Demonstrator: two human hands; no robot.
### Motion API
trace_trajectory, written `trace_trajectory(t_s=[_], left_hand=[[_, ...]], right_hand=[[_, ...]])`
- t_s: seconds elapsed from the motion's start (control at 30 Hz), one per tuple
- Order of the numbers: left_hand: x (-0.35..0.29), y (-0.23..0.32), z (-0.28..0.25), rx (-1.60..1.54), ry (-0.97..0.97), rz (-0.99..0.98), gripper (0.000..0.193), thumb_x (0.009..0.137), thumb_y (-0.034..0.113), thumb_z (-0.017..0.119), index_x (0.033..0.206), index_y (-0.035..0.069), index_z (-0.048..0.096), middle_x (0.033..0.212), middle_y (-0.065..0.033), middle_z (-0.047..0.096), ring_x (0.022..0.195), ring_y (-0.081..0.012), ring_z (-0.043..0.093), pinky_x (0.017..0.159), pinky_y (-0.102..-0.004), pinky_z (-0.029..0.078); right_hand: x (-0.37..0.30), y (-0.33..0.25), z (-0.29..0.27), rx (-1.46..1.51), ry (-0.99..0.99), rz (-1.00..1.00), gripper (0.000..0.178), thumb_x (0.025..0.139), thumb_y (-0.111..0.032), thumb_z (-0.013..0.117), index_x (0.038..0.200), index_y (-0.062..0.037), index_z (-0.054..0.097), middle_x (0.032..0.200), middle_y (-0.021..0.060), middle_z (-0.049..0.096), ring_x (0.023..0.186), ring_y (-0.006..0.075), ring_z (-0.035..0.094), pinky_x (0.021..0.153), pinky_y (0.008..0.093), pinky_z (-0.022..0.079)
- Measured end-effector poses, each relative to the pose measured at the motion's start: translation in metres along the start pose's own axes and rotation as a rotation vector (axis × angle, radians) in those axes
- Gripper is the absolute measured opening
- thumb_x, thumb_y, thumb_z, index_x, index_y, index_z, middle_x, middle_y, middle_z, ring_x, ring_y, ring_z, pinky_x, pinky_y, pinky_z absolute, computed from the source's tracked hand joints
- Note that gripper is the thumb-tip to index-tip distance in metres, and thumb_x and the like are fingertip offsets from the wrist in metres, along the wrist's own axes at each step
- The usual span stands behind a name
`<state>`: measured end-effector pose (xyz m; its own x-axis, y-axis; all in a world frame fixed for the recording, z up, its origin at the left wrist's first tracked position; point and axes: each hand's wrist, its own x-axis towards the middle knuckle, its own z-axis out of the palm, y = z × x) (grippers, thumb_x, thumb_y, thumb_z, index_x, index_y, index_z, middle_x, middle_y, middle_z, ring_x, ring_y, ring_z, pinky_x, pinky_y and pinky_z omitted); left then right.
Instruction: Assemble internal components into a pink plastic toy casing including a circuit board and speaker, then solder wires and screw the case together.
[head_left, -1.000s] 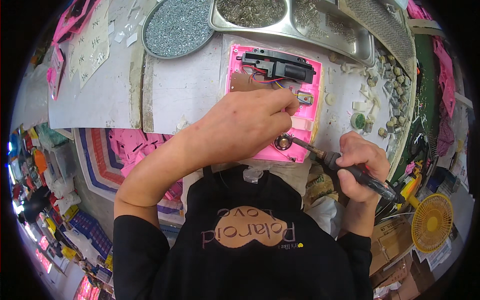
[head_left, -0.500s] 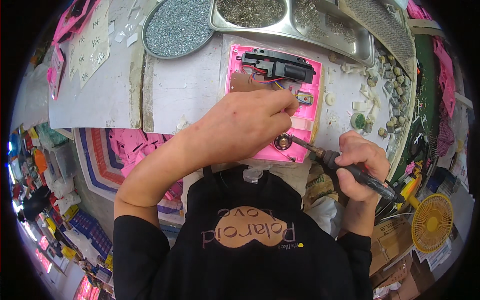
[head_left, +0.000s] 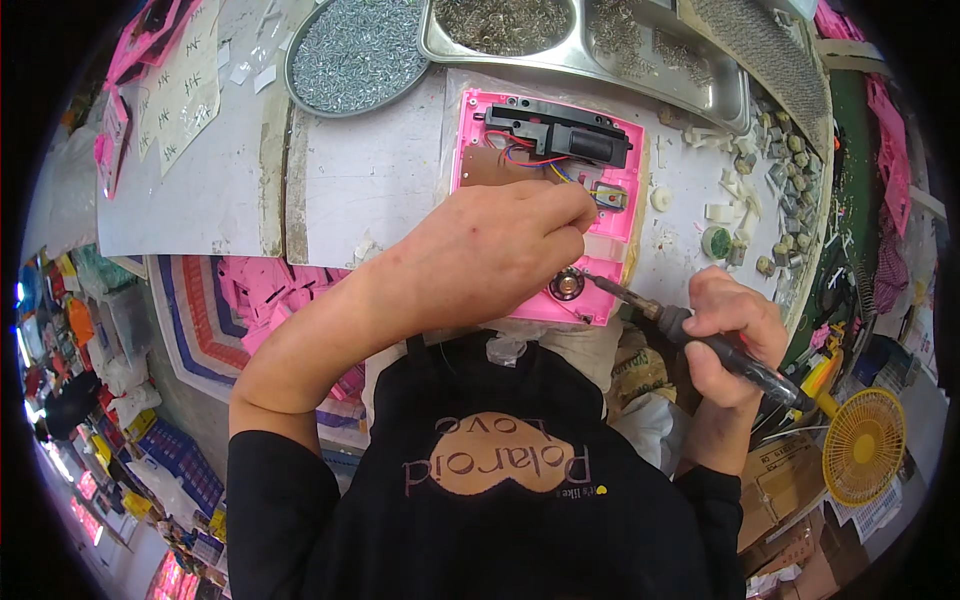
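A pink plastic casing (head_left: 612, 228) lies on the table in front of me, its inside facing up. Across its far end sits a black housing (head_left: 572, 140), with thin red, blue and yellow wires (head_left: 530, 158) running from it. My left hand (head_left: 505, 245) reaches over the casing, closed, fingertips pinched near a small metal-framed part (head_left: 609, 197); what they pinch is hidden. In my right hand (head_left: 740, 320) is a soldering iron (head_left: 732, 360), its tip pointing left, close beside a small round speaker (head_left: 567, 284) in the casing's near corner. Whether the tip touches it is unclear.
Beyond the casing stand a round tray (head_left: 357, 60) of small screws and a divided metal tray (head_left: 738, 100) of small metal parts. Loose metal and white pieces (head_left: 785, 190) lie to the right. A yellow fan (head_left: 865, 445) stands lower right; a striped bag (head_left: 190, 300) holds pink parts.
The soldering iron has shifted slightly right and down, its tip drawing a little away from the speaker. My right-hand fingers have moved on the handle. My left hand is nearly still.
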<state>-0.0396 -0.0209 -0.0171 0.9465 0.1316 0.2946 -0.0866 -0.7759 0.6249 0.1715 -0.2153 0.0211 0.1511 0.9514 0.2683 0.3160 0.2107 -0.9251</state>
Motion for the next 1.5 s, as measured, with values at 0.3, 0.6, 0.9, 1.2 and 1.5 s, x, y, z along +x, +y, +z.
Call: trace_trajectory(t_s=[0.3,0.6,0.9,1.2,1.5], left_hand=[[0.001,0.002,-0.002,-0.002,-0.019,-0.009,0.012,0.081,0.009,0.072,0.087,0.006,0.062,0.104,-0.0065,0.062,0.091,-0.0264,0.066,0.072,-0.0385,0.056],[0.002,0.004,-0.004,0.008,-0.041,-0.007,0.013,0.078,0.011,0.071,0.088,0.007,0.062,0.106,-0.0063,0.063,0.092,-0.0273,0.066,0.073,-0.0393,0.056],[0.003,0.004,-0.006,0.019,-0.089,-0.005,0.013,0.078,0.012,0.070,0.088,0.007,0.064,0.109,-0.0066,0.064,0.096,-0.0273,0.067,0.075,-0.0388,0.057],[0.004,0.007,-0.009,0.047,-0.113,0.002,0.011,0.077,0.012,0.070,0.086,0.007,0.064,0.108,-0.0069,0.064,0.094,-0.0260,0.067,0.073,-0.0371,0.057],[0.003,0.007,-0.006,0.064,-0.090,0.027,0.011,0.077,0.012,0.070,0.085,0.007,0.064,0.108,-0.0074,0.063,0.092,-0.0259,0.067,0.071,-0.0371,0.057]], right_hand=[[-0.003,-0.002,-0.004,0.037,0.029,-0.011,0.019,0.071,-0.007,0.073,0.087,0.0001,0.067,0.065,0.0061,0.057,0.057,0.0229,0.050,0.060,0.0361,0.043],[0.001,0.003,-0.001,-0.015,-0.034,-0.006,0.021,0.069,-0.007,0.074,0.089,-0.0015,0.069,0.064,0.0068,0.056,0.058,0.0238,0.052,0.055,0.0337,0.042],[0.004,0.002,0.002,-0.052,-0.044,0.013,0.020,0.068,-0.006,0.073,0.087,-0.0033,0.069,0.064,0.0058,0.057,0.058,0.0241,0.053,0.055,0.0337,0.042],[0.010,-0.014,0.004,-0.123,-0.064,0.034,0.022,0.064,-0.005,0.074,0.085,-0.0024,0.069,0.063,0.0055,0.057,0.056,0.0244,0.051,0.054,0.0336,0.042],[-0.026,-0.022,-0.012,0.058,0.239,0.043,0.022,0.070,-0.011,0.075,0.086,-0.0014,0.063,0.071,0.0071,0.057,0.059,0.0199,0.049,0.063,0.0384,0.043]])
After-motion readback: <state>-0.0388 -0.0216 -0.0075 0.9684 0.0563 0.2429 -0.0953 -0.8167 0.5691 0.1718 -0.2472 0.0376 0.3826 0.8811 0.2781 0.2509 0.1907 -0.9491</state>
